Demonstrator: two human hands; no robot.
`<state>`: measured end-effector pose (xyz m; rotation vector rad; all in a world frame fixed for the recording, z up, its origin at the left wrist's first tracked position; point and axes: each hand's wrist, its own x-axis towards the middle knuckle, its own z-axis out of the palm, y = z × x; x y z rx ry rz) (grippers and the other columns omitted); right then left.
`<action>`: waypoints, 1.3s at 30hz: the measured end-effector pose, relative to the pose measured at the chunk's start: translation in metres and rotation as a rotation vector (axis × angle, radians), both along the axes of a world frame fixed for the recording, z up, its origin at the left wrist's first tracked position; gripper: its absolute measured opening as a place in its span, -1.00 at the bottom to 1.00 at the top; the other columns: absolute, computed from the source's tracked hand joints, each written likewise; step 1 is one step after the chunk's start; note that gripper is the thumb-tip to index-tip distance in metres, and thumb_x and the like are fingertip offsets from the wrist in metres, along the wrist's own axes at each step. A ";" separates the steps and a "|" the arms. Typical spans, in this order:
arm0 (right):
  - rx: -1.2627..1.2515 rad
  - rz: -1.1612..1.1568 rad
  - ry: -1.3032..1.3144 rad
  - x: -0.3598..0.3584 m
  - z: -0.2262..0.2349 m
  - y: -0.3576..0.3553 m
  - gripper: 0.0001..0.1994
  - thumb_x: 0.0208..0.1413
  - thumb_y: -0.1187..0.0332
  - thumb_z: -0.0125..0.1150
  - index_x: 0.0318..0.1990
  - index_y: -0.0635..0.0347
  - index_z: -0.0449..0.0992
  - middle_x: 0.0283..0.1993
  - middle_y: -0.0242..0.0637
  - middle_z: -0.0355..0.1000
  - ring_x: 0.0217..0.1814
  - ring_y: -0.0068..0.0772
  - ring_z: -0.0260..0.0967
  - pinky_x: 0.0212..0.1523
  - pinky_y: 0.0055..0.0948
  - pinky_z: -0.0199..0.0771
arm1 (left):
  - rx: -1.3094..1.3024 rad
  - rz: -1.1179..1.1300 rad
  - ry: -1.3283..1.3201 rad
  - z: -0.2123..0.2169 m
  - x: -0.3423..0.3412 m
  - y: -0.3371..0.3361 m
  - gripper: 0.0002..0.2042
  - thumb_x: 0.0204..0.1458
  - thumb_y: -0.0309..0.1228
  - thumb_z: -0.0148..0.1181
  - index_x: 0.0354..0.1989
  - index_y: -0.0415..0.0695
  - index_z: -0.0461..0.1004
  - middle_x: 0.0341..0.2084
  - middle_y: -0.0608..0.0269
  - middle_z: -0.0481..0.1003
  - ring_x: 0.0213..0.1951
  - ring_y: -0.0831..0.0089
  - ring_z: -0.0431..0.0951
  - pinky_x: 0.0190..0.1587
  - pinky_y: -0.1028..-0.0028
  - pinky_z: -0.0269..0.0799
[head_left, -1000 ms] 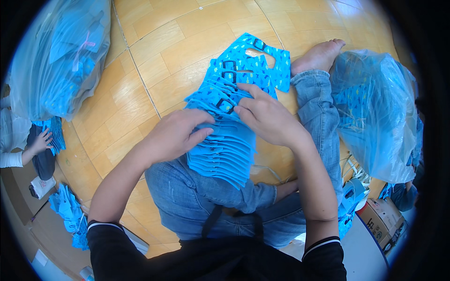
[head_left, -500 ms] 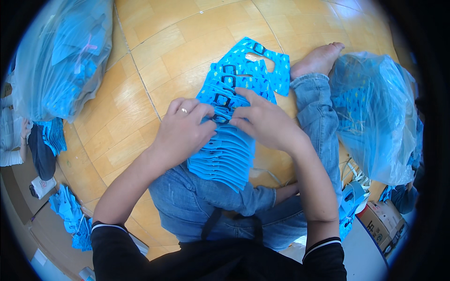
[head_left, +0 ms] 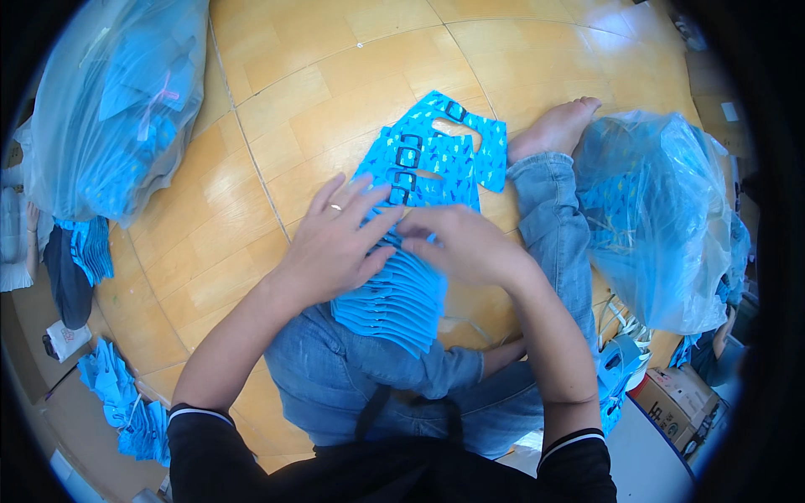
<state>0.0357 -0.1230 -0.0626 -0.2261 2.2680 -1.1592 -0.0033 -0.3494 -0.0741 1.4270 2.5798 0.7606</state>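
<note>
A fanned row of flat blue pieces [head_left: 390, 306], printed at the far end and plain on their near faces, runs from my lap out over the floor. Dark buckles [head_left: 408, 151] sit on the printed pieces, and the farthest piece [head_left: 489, 155] has an oblong cut-out. My left hand [head_left: 340, 243], with a ring on it, lies along the row's left side with its fingers spread. From the right, my right hand [head_left: 461, 243] reaches the middle of the row, thumb and forefinger close together and slightly blurred. Whatever lies between those fingertips is hidden.
Clear plastic bags of blue pieces stand at the left [head_left: 117, 117] and right [head_left: 658, 226]. My bare foot [head_left: 558, 126] rests beside the right bag. More blue bundles [head_left: 126, 402] lie at lower left. A cardboard box [head_left: 671, 402] stands at lower right; another person's arm shows far left.
My left hand has gone from curled fingers at a buckle to spread fingers. My right hand has drawn nearer to me along the row, and the buckles beyond it are more exposed.
</note>
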 end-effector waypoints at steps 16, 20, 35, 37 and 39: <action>0.340 -0.110 0.343 -0.010 -0.028 0.006 -0.57 0.10 0.18 0.34 0.07 0.21 0.49 0.02 -0.10 0.47 0.07 0.02 0.43 0.04 -0.13 0.46 | 0.126 0.099 -0.422 -0.013 0.002 0.000 -0.60 0.02 -0.17 0.34 0.00 -0.08 0.53 -0.11 0.10 0.51 -0.02 0.09 0.48 0.10 0.17 0.36; -0.024 -0.143 0.173 0.026 -0.015 -0.011 -0.57 0.17 0.22 0.26 0.13 0.25 0.47 0.06 0.00 0.45 0.13 0.13 0.39 0.10 -0.12 0.44 | 0.296 0.272 -0.037 -0.013 -0.005 -0.004 -0.45 -0.01 -0.09 0.37 0.12 -0.12 0.49 0.04 -0.06 0.45 0.15 0.01 0.41 0.20 0.07 0.30; 0.162 -0.007 0.649 0.160 -0.061 0.016 0.36 -0.29 -0.22 0.54 0.52 0.13 -0.32 0.50 0.42 -0.29 0.50 0.56 -0.19 0.40 0.31 -0.01 | 0.406 0.153 -0.937 -0.051 -0.005 -0.030 -0.51 0.11 -0.13 0.21 0.15 -0.13 0.40 0.22 0.03 0.33 0.37 0.11 0.15 0.41 0.16 0.00; 0.236 -0.119 0.692 0.156 -0.081 0.009 0.35 -0.28 -0.15 0.56 0.52 0.13 -0.33 0.50 0.44 -0.31 0.51 0.56 -0.21 0.41 0.29 -0.01 | 0.396 0.124 -0.995 -0.054 -0.008 -0.025 -0.55 0.09 -0.16 0.23 0.10 -0.14 0.44 0.14 0.06 0.38 0.29 0.15 0.25 0.36 0.21 0.07; 0.151 -0.107 0.634 0.149 -0.095 0.007 0.34 -0.27 -0.09 0.57 0.52 0.13 -0.34 0.50 0.45 -0.32 0.51 0.58 -0.23 0.41 0.29 -0.02 | 0.280 0.064 -0.898 -0.055 -0.014 -0.024 -0.60 0.08 -0.21 0.25 0.05 -0.15 0.49 0.05 0.10 0.43 0.18 0.21 0.34 0.30 0.28 0.15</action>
